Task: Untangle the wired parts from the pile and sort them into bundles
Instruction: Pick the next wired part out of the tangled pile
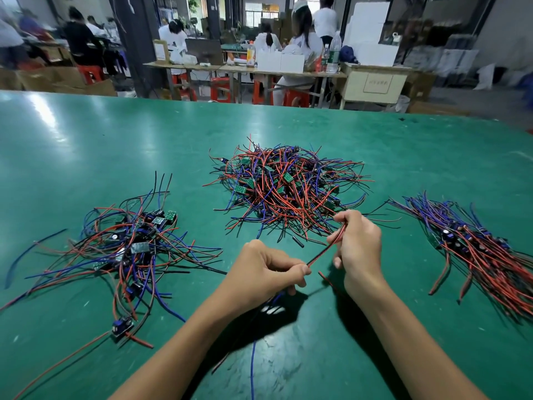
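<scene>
On the left of the green table [86,134] lies a loose bundle [129,243] of wired parts. Its red, blue and black wires spread out in every direction, with small dark boards mixed in. One little part [122,327] sits at its near edge, close to the person.

Next comes the left hand [268,272]. Its fingers are curled in, and the thumb and first finger pinch the low end of a red wire [326,248]. More thin wires, one of them blue, hang down under this hand. What they are joined to is hidden by the hand.

Behind the hands, in the middle of the table, sits the big pile [285,192], a thick knot of wires with tiny green boards in it.

The right hand [357,246] pinches the top end of the same red wire, and its other fingers are bent. The wire runs straight between the two hands.

On the far right lies a neater bundle [478,249], with its wires mostly lined up the same way.

These parts look very light. The wires look soft and bendy, so they probably snag on each other easily. It seems best to hold a wire close to its board and pull slowly, because a hard tug might break the thin wire off.
</scene>
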Demonstrator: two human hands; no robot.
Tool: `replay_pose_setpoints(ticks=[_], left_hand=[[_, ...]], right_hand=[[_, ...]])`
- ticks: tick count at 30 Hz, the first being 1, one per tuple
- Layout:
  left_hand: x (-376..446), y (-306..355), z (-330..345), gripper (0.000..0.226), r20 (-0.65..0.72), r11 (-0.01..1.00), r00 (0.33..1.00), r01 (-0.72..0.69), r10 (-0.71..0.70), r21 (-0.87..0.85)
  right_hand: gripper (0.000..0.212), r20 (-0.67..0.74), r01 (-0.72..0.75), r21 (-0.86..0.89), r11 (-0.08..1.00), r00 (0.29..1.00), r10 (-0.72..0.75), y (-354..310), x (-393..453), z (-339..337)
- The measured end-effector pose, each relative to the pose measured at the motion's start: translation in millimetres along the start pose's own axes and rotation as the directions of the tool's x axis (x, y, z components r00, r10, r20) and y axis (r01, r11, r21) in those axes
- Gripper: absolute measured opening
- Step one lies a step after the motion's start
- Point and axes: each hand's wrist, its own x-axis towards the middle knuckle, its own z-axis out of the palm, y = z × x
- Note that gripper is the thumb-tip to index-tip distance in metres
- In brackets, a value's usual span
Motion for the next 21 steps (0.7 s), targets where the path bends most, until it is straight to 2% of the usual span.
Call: replay_pose_setpoints(ticks=[3,5,7,10,11,13,15,17,19,21], left_hand=[[2,4,1,0.012,0.005,0.978,0.996,0.084,-0.085,-0.191],[2,5,-1,0.026,0.054,0.940,0.989,0.151,-0.141,-0.307],[2,3,-4,0.044,0.089,0.929,0.984,0.174,-0.152,-0.327],[3,0,-6,0.048,0.057,0.934,0.986,0.166,-0.156,-0.318],[4,-1,-6,0.045,0.039,0.931,0.986,0.167,-0.163,-0.326],[6,-1,-5,0.039,0.005,0.919,0.984,0.166,-0.176,-0.358],[6,-1,-6,0.031,-0.032,0.906,0.984,0.148,-0.175,-0.396],[6,-1,-8,0.019,-0.069,0.905,0.984,0.123,-0.165,-0.407],[5,-1,-11,0.013,-0.094,0.908,0.981,0.118,-0.169,-0.401],[5,-1,-13,0.014,-0.101,0.917,0.979,0.124,-0.174,-0.378]], right_hand=[[0.025,-0.007,-0.005,0.165,0.986,1.000,0.006,0,2,1],[0.027,0.007,0.001,0.265,0.964,1.000,-0.003,-2,4,0],[0.029,0.004,0.013,0.355,0.935,1.000,-0.016,-3,6,-3],[0.028,0.028,-0.005,0.440,0.898,1.000,-0.009,-6,11,-9],[0.028,0.067,-0.023,0.416,0.909,0.998,-0.005,-6,12,-10],[0.029,0.205,-0.049,0.262,0.964,0.979,-0.006,-5,10,-10],[0.026,0.383,-0.003,0.057,0.998,0.923,-0.019,-1,3,-8],[0.022,0.495,0.087,-0.043,0.995,0.867,-0.055,3,-3,-6],[0.020,0.493,0.152,-0.052,0.987,0.863,-0.107,5,-4,-5],[0.020,0.451,0.146,-0.021,0.989,0.884,-0.121,4,-2,-6]])
